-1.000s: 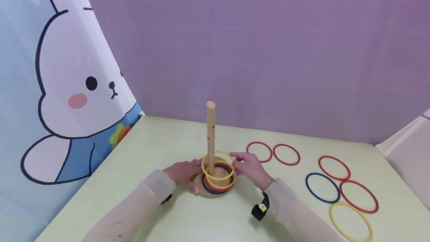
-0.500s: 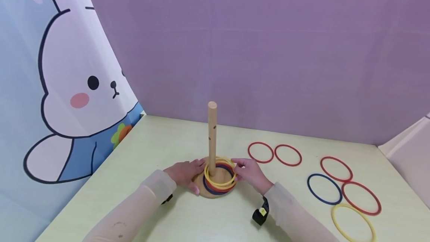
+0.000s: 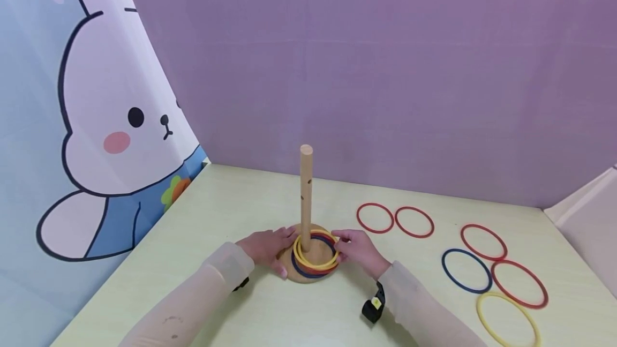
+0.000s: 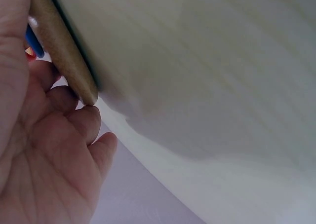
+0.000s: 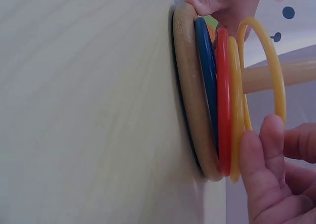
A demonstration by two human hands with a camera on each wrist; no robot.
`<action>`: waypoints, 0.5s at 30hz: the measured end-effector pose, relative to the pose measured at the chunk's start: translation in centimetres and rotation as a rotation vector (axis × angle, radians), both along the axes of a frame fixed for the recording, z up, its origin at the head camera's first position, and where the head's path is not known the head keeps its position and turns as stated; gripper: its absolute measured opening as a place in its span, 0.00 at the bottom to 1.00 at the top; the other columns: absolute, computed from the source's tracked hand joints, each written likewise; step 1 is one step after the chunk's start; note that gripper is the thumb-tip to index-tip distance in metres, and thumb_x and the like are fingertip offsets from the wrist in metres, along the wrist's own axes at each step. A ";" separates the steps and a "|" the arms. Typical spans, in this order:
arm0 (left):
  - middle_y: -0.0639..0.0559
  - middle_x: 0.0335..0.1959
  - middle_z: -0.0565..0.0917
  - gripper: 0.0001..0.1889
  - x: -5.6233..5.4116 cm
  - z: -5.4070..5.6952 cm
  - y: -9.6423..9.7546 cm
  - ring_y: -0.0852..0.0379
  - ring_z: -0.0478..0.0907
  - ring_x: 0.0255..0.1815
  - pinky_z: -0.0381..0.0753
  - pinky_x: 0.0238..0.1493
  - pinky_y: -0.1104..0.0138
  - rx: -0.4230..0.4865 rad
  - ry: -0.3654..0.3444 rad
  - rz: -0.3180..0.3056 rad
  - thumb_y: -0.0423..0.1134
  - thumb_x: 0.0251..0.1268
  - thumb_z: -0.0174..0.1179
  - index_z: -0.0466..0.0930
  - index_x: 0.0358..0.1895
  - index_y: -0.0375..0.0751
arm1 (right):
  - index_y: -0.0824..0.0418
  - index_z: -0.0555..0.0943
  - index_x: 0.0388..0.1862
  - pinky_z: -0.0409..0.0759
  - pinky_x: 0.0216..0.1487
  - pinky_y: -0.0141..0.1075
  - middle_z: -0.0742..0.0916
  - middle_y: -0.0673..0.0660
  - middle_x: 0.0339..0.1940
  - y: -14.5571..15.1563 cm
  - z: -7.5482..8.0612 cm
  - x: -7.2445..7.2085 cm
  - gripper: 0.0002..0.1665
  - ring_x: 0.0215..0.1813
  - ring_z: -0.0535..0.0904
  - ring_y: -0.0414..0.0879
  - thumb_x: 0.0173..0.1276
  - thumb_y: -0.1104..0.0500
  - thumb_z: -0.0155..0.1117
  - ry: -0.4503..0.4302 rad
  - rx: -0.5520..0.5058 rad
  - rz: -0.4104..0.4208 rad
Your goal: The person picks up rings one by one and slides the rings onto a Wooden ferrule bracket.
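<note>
Head view: the upper yellow ring (image 5: 280,83) has come down the wooden post (image 3: 306,197). A second ago it hung visibly above the stack; now it sits low around the post, nearly in line with the rings under it. The right hand (image 3: 359,250) has sunk with it and pinches its edge between thumb and fingertips. The right wrist view shows the ring tilted, one side raised off the lower yellow ring (image 5: 237,110), so it does not lie flat yet. Below these are the red ring (image 5: 224,100), then blue (image 5: 208,76) against the wooden base (image 5: 193,100); whether the blue is a single ring I cannot tell. The left hand (image 3: 267,248) keeps its place, thumb and bent fingers holding the rim of the base, which stands on the table (image 3: 241,191) with the post upright. My reading is that threading this ring is done and only its settling remains. Off to the person's right, the loose rings (image 3: 409,207), four red, one blue and one yellow, lie unmoved on the table, none of them around the post.
</note>
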State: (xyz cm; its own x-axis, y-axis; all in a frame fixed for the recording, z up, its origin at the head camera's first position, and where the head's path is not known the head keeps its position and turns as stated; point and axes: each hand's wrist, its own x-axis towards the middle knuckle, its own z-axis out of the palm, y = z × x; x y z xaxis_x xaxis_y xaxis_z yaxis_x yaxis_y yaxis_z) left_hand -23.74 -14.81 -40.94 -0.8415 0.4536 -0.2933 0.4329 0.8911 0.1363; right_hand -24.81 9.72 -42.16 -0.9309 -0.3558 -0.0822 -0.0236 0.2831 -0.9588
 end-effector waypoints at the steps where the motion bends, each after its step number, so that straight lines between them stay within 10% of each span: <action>1: 0.50 0.75 0.58 0.50 0.0 0.0 0.1 0.45 0.62 0.70 0.66 0.64 0.51 0.000 -0.003 0.002 0.58 0.48 0.70 0.57 0.74 0.46 | 0.78 0.74 0.58 0.82 0.30 0.35 0.79 0.57 0.29 0.0 0.0 0.0 0.23 0.22 0.77 0.41 0.63 0.72 0.55 0.001 0.009 -0.007; 15: 0.50 0.75 0.57 0.50 0.0 0.1 0.1 0.47 0.58 0.72 0.64 0.66 0.53 0.003 -0.021 0.017 0.57 0.48 0.70 0.57 0.74 0.45 | 0.72 0.78 0.53 0.83 0.31 0.37 0.80 0.58 0.30 0.5 0.1 -0.1 0.20 0.24 0.79 0.44 0.62 0.69 0.59 0.003 0.105 -0.054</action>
